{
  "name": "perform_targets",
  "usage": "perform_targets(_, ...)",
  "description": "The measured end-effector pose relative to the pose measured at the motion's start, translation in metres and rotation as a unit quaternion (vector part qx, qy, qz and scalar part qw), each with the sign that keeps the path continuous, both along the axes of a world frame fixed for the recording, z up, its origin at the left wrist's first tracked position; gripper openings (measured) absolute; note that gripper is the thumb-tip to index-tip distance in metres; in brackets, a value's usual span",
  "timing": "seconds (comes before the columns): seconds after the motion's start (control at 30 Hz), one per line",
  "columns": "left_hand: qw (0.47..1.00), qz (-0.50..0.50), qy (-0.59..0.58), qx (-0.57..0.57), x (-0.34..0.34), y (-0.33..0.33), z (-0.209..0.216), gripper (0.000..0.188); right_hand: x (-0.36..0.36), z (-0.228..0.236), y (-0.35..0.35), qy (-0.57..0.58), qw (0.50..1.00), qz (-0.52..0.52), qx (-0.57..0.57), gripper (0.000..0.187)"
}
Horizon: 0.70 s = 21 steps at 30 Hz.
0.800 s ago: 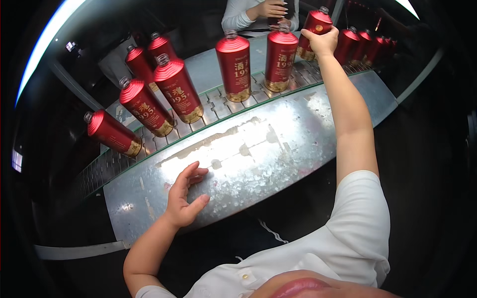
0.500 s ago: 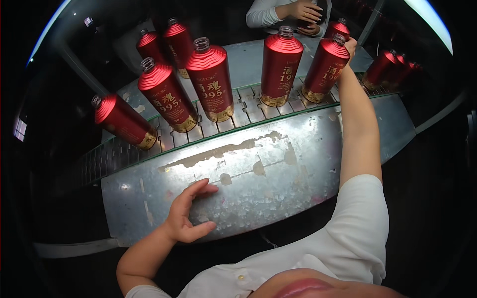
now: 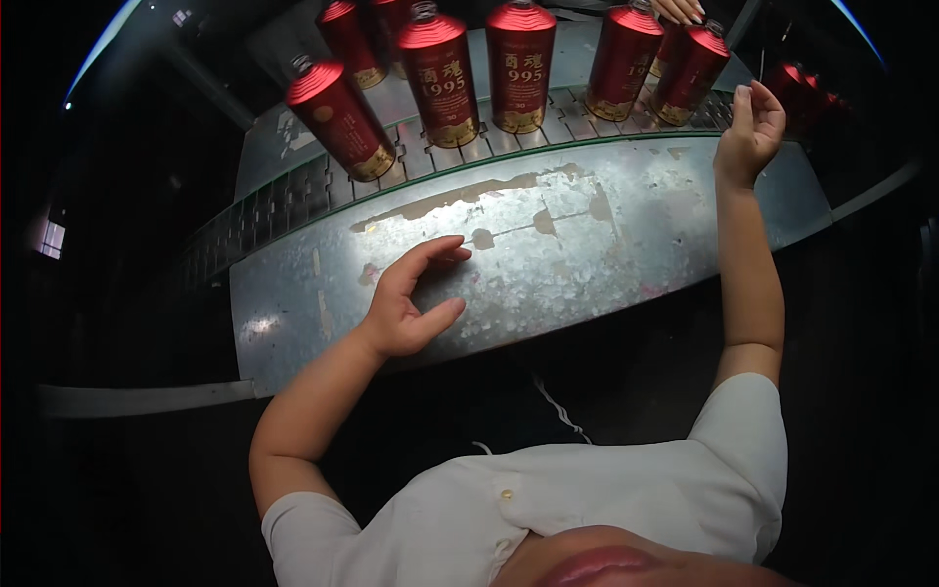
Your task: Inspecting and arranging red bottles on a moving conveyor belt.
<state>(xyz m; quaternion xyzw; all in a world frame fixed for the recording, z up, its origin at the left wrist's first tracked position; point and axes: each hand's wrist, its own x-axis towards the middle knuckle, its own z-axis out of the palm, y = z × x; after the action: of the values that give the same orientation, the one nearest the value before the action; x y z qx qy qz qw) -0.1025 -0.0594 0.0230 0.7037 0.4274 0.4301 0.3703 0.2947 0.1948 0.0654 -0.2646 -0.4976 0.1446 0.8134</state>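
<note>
Red bottles with gold bases and open, clear necks stand along a slatted metal conveyor [image 3: 303,191]. In the front row are a left-end bottle [image 3: 342,117], a second bottle [image 3: 437,78], a middle bottle [image 3: 521,68], a fourth bottle [image 3: 626,61] and a right-end bottle [image 3: 691,76]. My right hand [image 3: 751,142] is raised just right of the right-end bottle, apart from it, its fingers loosely curled and no object visible in them. Over the metal tabletop, my left hand [image 3: 411,303] holds nothing, with thumb and fingers spread in a C shape.
A worn metal tabletop [image 3: 528,264] lies between me and the conveyor's green edge. Behind the front row stand more red bottles [image 3: 350,44]. Another person's hand [image 3: 677,10] shows at the far side, near the right-end bottles. Several dim bottles [image 3: 797,88] stand farther right.
My right hand has come away from a bottle at the right and drawn back toward me. My left hand keeps its spread shape. The whole view has shifted, placing the bottles higher in the picture.
</note>
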Motion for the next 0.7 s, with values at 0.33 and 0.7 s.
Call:
perform_targets(0.33,0.893,0.390,0.133,0.182,-0.100,0.017,0.025,0.100,-0.253,-0.001,-0.145,-0.236,0.942,0.208,-0.120,0.035)
perform_targets(0.7,0.963,0.263,0.015,0.047,-0.107,0.135,0.015,0.084,-0.313,-0.042,-0.130,-0.205,0.926,0.221,-0.227,0.032)
